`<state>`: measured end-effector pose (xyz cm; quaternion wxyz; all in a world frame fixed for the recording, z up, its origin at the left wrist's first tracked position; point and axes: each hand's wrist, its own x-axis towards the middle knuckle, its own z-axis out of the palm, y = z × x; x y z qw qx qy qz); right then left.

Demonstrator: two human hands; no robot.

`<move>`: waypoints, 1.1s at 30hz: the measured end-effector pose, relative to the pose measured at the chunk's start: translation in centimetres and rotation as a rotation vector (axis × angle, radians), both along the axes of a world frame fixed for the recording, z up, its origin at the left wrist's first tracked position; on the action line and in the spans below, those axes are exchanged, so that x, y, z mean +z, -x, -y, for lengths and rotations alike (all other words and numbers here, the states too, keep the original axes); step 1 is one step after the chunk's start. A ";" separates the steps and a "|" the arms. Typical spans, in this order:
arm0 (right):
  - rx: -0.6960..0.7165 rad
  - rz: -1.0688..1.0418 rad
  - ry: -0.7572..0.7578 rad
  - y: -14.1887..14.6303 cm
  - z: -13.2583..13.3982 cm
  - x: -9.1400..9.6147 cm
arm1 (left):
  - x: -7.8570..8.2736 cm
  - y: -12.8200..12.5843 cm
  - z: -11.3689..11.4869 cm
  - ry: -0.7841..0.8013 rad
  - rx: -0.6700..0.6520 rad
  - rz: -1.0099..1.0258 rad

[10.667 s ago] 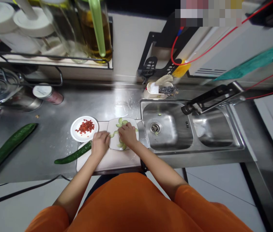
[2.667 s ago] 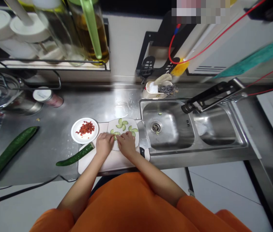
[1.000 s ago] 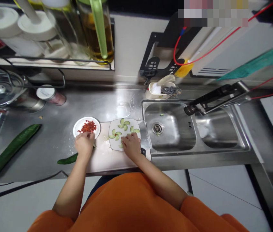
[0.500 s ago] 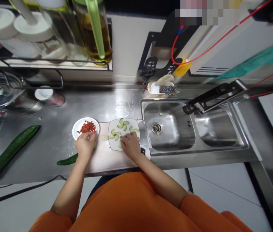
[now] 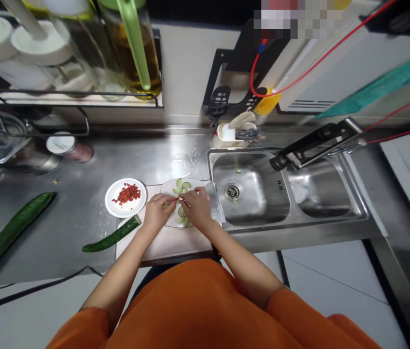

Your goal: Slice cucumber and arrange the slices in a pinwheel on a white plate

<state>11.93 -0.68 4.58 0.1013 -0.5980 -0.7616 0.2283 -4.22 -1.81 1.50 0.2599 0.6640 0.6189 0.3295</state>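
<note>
Over the square white plate (image 5: 164, 187), my left hand (image 5: 158, 209) pinches a small red goji berry (image 5: 177, 198) at its fingertips. From the other side my right hand (image 5: 198, 207) meets it, its thumb and fingertips closed on the same berry. Thin half-moon cucumber slices (image 5: 181, 186) lie on the plate in fan-like groups, partly hidden by both hands. To the left, a round white dish (image 5: 112, 205) holds a heap of red goji berries (image 5: 129, 193). A cut cucumber piece (image 5: 112, 237) rests by my left forearm, partly on the white cutting board (image 5: 176, 242).
A whole cucumber (image 5: 12, 232) lies on the steel counter at the left, near a lidded jar (image 5: 70, 147). The double sink (image 5: 252, 194) with its faucet (image 5: 317, 143) is to the right. A knife blade (image 5: 216, 198) lies beside the plate. Bottles (image 5: 132, 48) stand on the rack above.
My left hand has moved right from the goji berry dish to the plate, bringing a berry. My right hand has come up to meet it. The cut cucumber is now fully uncovered.
</note>
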 end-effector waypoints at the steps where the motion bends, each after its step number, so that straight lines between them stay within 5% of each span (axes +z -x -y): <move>1: -0.001 0.003 -0.002 -0.1 0.0 -0.1 | 0.0 -0.1 0.0 0.009 -0.006 -0.003; 9: 0.034 0.029 -0.020 -0.6 -0.2 -0.8 | 0.0 -0.1 -0.1 0.143 -0.045 0.086; 18: -0.003 -0.015 0.026 -0.9 -0.5 -0.9 | 0.0 0.1 -0.4 0.375 0.082 0.268; 28: -0.097 0.036 0.086 -1.1 -2.1 -1.8 | -0.7 -0.1 -2.2 0.427 0.131 0.355; 33: -0.131 0.100 0.084 -1.0 -3.3 -2.2 | -1.1 -0.3 -3.3 0.343 0.129 0.192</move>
